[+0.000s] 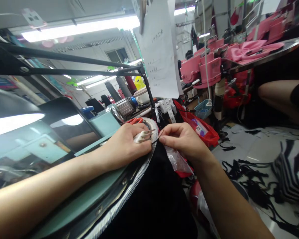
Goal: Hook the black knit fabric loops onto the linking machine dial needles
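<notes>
My left hand (128, 141) is closed around a small white-handled tool (140, 137) with thin metal prongs, its fingertips at the rim of the round machine dial. A row of fine metal points (137, 181) lines that dial's curved edge. Black fabric (149, 196) hangs down from the points. Across from it, my right hand (183, 141) pinches thumb and forefinger together at the upper edge of the fabric, where a thin dark strand shows. Red-handled scissors (135, 120) lie on the dial just behind my left hand.
A paper sheet (160, 49) hangs above my hands, near a black metal frame (84, 59). Right of the dial are a red bag (208, 134) and a blue basket (203, 109). Pink machines (201, 68) and a person's leg (281, 94) stand beyond. Black scraps (251, 179) and striped fabric (292, 169) lie on the floor.
</notes>
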`<state>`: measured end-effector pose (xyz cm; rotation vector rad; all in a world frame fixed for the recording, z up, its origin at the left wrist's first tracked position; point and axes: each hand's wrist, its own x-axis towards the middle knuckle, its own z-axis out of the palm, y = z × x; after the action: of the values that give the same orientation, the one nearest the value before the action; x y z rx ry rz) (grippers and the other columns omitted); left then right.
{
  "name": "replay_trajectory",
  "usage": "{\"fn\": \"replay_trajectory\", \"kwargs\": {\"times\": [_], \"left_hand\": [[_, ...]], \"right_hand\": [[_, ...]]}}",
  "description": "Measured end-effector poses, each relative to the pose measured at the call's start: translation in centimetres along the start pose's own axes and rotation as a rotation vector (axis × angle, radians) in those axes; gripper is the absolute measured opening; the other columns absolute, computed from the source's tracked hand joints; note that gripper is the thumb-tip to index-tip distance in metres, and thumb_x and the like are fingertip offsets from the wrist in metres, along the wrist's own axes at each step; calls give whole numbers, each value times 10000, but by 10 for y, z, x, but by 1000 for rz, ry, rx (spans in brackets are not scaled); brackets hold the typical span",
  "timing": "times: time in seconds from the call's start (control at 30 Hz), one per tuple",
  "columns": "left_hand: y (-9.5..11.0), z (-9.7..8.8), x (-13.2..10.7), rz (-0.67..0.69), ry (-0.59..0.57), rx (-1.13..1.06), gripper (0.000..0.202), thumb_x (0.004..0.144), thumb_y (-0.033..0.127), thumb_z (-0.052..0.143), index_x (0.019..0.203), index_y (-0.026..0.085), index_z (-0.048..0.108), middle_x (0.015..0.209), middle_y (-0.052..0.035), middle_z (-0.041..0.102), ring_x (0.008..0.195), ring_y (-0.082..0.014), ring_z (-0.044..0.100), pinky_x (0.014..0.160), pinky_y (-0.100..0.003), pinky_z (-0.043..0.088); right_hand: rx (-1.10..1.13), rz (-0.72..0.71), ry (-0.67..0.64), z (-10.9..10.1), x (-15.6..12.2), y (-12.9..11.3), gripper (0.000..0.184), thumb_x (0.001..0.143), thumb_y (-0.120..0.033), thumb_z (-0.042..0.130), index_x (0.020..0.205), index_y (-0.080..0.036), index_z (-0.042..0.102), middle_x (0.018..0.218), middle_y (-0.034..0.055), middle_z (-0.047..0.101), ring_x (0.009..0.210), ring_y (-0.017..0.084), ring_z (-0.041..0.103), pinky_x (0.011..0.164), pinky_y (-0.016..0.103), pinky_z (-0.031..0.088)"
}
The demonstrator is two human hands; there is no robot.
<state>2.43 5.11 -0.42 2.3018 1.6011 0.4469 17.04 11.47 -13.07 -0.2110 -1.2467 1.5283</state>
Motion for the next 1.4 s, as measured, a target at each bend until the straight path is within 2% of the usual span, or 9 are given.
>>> {"fn": "replay_trajectory", "kwargs": {"times": [0.47,0.77,0.97,1.07,1.13,1.23,1.3,1.37,1.4], "left_hand": [[-9,-1,8,-34,-22,0,273,732,384,571,598,183,445,625,33,474,576,-105,419,540,-247,338],[-11,1,10,-55,1,6,283,728,410,564,597,189,446,605,33,471,570,-111,405,536,-250,328],[-13,2,10,-76,4,-13,228,707,376,550,605,188,471,628,28,494,581,-117,423,544,-250,335],[-13,2,12,-66,7,-32,227,689,374,543,584,194,453,571,43,448,547,-113,404,514,-243,313],[-12,3,15,-59,25,-5,280,709,419,541,565,194,459,546,41,442,539,-120,414,508,-245,311],[-11,5,17,-40,103,105,303,737,475,567,648,187,584,643,11,579,629,-163,532,575,-261,374],[-11,7,15,-27,138,184,273,732,461,594,786,202,664,773,-10,666,727,-206,606,634,-284,414],[-12,9,14,-23,133,221,274,740,439,592,884,226,688,866,-23,705,804,-241,646,665,-308,437],[-12,10,13,-20,131,215,274,749,427,589,915,235,691,901,-27,716,838,-253,657,679,-316,446]], "right_hand": [[191,29,-20,6,4,5,195,625,-255,898,667,-141,745,569,-33,630,520,51,504,509,170,390],[313,236,34,13,4,-3,365,462,-340,949,555,-124,670,466,-57,537,412,20,405,403,147,254],[271,270,58,15,4,6,417,479,-418,938,587,-129,657,527,-49,555,457,32,434,438,154,317],[121,241,198,11,1,18,460,570,-538,866,592,-128,659,504,-49,521,434,51,407,433,193,353],[-24,143,404,12,-13,24,436,667,-554,804,644,-135,684,533,-36,548,470,80,454,473,218,403],[-348,-106,820,32,-63,21,322,818,-482,717,789,-161,725,716,12,677,642,143,601,616,255,485],[-556,-246,1003,65,-107,13,244,892,-410,656,837,-183,727,801,32,708,711,172,645,664,275,504],[-683,-326,947,108,-147,5,127,905,-289,646,835,-209,717,803,29,704,721,175,654,661,265,511],[-737,-379,832,131,-161,4,97,897,-231,642,827,-222,709,792,26,702,712,173,659,644,256,519]]}}
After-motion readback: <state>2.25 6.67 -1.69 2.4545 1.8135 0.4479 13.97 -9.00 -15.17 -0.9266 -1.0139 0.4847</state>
